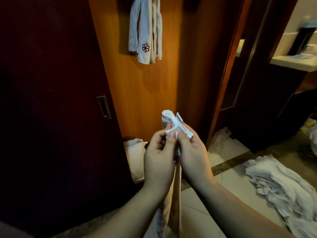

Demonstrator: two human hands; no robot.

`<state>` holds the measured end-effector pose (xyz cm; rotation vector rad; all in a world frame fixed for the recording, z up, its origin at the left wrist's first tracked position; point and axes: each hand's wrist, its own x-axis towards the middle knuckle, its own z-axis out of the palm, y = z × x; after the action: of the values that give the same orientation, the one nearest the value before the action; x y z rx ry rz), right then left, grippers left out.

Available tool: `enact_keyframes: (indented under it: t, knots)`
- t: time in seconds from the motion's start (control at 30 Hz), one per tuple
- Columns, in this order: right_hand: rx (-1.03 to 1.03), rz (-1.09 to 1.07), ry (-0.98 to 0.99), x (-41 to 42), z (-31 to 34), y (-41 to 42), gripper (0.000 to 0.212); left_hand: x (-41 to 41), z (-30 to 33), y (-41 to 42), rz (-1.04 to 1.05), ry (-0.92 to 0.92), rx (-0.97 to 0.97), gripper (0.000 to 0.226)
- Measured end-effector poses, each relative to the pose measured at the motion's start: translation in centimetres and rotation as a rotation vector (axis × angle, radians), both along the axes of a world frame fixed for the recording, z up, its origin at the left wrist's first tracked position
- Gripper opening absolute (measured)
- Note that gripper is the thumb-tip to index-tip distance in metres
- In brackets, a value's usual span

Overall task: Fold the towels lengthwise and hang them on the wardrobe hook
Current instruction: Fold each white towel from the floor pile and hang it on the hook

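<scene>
hands gripping towel, floor pile

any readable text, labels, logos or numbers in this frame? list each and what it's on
No readable words or numbers.
Hanging towels: a red and dark pinwheel-shaped emblem near the lower hem, a logo only, no letters.
Held towel, pinched by left hand and right hand: a small tag sticks up at its top edge; any print is too small to read.
Towel pile on the floor: faint marks, too blurred.
</scene>
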<state>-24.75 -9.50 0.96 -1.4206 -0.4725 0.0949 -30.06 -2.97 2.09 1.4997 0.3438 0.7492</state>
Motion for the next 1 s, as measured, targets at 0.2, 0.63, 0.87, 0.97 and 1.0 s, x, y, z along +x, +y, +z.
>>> enact_keyframes:
  t: [0.2,0.63,0.87,0.97,1.0]
  knots:
    - [0.004,0.137,0.018,1.5,0.1,-0.4,0.039,0.4,0.2,1.1,-0.13,0.003,-0.014,0.029]
    - [-0.286,0.067,-0.322,4.2,-0.4,-0.6,0.048,2.5,2.3,3.7,-0.47,0.452,0.294,0.074]
    - [-0.207,0.161,-0.037,7.6,0.5,-1.0,0.058,3.3,2.5,7.3,-0.209,0.125,0.205,0.043]
    - [-0.018,0.305,0.087,9.2,1.7,-1.0,0.062,4.7,2.0,9.2,-0.189,0.089,0.155,0.047]
    - [0.023,0.352,0.106,9.6,2.3,-0.9,0.061,5.2,1.7,9.7,-0.266,0.112,0.108,0.062]
